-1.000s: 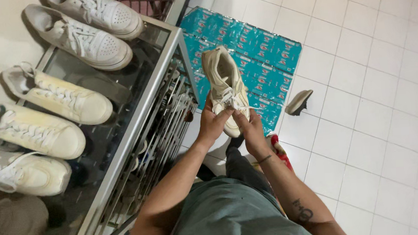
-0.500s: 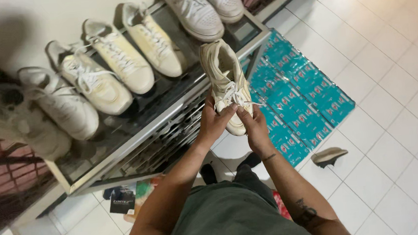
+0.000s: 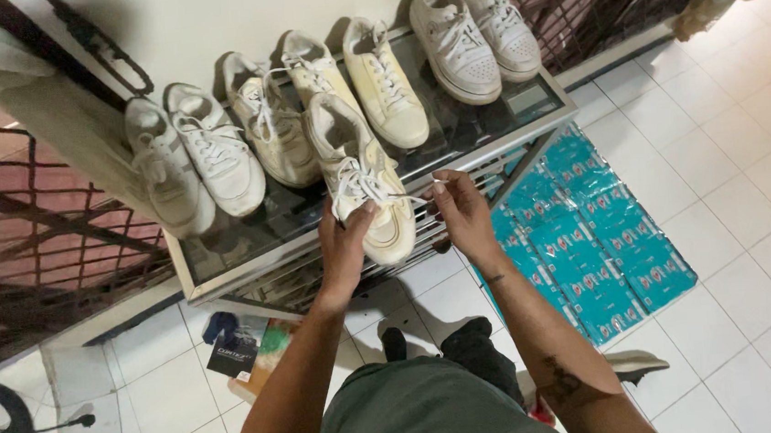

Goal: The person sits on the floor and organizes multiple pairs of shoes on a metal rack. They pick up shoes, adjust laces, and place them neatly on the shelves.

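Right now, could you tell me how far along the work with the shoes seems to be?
Six pale sneakers already stand in a row on the glass-topped rack. In hand: a cream sneaker rests at the rack's front edge, the left hand steadying its toe while the right hand pulls a lace. Its laces remain untied.

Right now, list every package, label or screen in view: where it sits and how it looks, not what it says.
Teal packets: flat rectangular packs laid in rows on the white tiled floor, right of the shoe rack.
Dark card or booklet: on the floor below the rack, black with pale print, beside an orange and green flat item.
No screens visible.
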